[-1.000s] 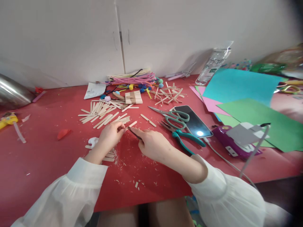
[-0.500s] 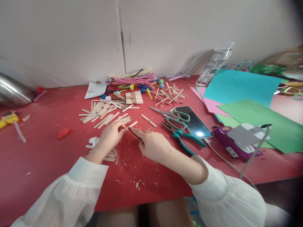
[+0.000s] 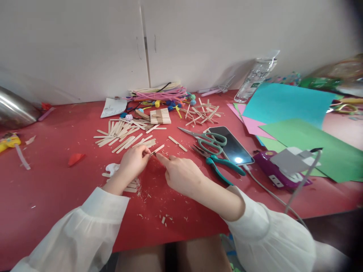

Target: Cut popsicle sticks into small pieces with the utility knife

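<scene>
My left hand is closed in a pinch on a short wooden craft stick that points up and right over the red table. My right hand is closed just right of it, index finger stretched toward the stick's near end; a thin dark tool seems to lie under its fingers, mostly hidden. Wood shavings are scattered below both hands. White sleeves cover both forearms.
A pile of craft sticks and a small stick block lie behind the hands. Scissors, teal pliers, a phone, a purple device with cable, and coloured paper sheets lie to the right. Pipe cleaners lie by the wall.
My right hand has shifted slightly up and left, so the dark tool shows less than before. My left hand and the stick have barely moved.
</scene>
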Demonstrator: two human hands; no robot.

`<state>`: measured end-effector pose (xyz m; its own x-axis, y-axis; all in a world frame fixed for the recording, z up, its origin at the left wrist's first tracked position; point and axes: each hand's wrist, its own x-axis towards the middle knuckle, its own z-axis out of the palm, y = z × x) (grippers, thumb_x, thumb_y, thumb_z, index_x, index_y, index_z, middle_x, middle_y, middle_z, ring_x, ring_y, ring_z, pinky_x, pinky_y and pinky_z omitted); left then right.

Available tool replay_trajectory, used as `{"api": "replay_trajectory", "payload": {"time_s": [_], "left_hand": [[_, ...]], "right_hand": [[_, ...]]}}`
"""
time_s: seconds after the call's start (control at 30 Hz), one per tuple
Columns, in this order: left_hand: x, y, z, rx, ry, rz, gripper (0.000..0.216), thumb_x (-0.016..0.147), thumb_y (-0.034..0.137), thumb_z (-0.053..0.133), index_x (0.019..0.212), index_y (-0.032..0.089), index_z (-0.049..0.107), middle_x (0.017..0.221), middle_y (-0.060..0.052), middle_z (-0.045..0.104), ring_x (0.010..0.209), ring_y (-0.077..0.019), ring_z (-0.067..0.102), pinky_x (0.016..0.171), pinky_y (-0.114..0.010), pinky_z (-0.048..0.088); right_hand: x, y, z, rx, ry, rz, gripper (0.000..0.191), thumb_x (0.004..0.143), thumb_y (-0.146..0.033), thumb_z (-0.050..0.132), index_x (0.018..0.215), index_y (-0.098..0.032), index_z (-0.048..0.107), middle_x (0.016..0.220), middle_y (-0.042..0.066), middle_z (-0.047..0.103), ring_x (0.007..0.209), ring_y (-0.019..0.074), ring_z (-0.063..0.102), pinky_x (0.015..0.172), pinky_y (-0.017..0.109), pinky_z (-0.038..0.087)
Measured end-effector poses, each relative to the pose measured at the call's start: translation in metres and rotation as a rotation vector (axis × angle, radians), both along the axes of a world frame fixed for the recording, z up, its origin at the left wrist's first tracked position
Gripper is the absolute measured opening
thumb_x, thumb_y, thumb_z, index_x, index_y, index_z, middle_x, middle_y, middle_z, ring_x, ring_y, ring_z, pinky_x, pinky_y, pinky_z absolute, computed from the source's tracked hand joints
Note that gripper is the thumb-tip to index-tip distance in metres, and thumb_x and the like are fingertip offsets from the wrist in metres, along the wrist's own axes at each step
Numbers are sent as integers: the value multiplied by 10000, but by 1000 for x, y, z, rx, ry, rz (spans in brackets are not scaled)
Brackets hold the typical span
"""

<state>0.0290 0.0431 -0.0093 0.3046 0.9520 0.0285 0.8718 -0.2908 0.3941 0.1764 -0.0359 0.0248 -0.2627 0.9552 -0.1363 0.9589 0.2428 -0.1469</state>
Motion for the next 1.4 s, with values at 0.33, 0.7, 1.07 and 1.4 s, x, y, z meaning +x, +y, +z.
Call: {"api": "replay_trajectory", "payload": {"time_s": [0.33,0.7,1.07,1.4], "left_hand": [[-1,-1,2,-43,-58,-13,138,767,251,492,725,205,615,725,-29,666,678,-201,600,568,-253,378],[0,-3,5,-35,-20,-25,139,776,217,484,735,206,616,740,-25,665,666,-192,585,561,-249,360],[1,-2,4,-47,-32,-9,143,780,222,495,765,187,634,801,-40,682,718,-196,599,589,-249,377],[2,0,4,-55,8,3,127,768,254,528,748,190,635,751,-28,671,688,-185,592,552,-240,345]], "right_hand": [[4,-2,-3,43,-44,11,579,797,-141,378,1369,-223,334,933,94,649,677,222,653,517,288,437],[5,0,-7,32,-1,-7,565,815,-167,344,1374,-239,325,945,87,647,696,216,644,563,298,427],[7,3,-11,37,43,0,583,787,-151,368,1367,-207,351,880,84,677,730,233,645,562,294,422],[-2,8,2,0,-47,64,561,753,-102,429,1313,-124,407,955,139,668,781,253,665,576,295,479]]}}
